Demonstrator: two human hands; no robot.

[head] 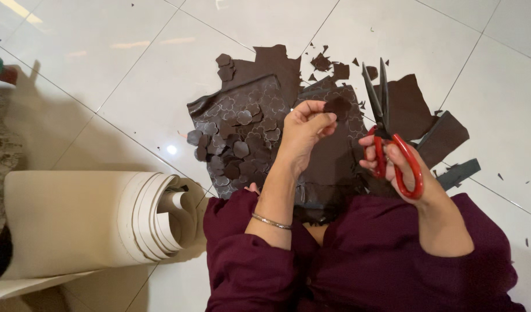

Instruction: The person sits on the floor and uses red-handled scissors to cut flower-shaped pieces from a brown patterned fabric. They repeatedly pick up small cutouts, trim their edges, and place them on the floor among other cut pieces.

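At the far left, a thick roll of cream sheet material [86, 222] is laid on the white tiled floor [132, 52], its open end turned toward the middle; just beside it, toward the floor's centre, a dark brown sheet [259, 92] is spread flat, marked all over with flower outlines, and a heap of cut brown flower shapes [230, 144] is piled on its left part; two more are seen near its top left corner. Above the sheet the left hand [303, 130] is raised, the thumb and fingers pinched shut on one small brown flower piece [338, 106], held by its lower edge with the rest of it free. Just to the right, red-handled scissors [387, 130] are gripped by the right hand [404, 167], fingers threaded through the loops and closed round them; the blades are parted a little and pointed away, near the piece but apart from it. Small trimmings [322, 61] and larger brown offcuts [436, 136] are scattered toward the floor's right side. For a clean outline, it is judged that the piece should be turned into the blades by the pinching fingers, the scissors kept steady, and short cuts made along the marked curve; fingertips are best kept clear of the blade path.
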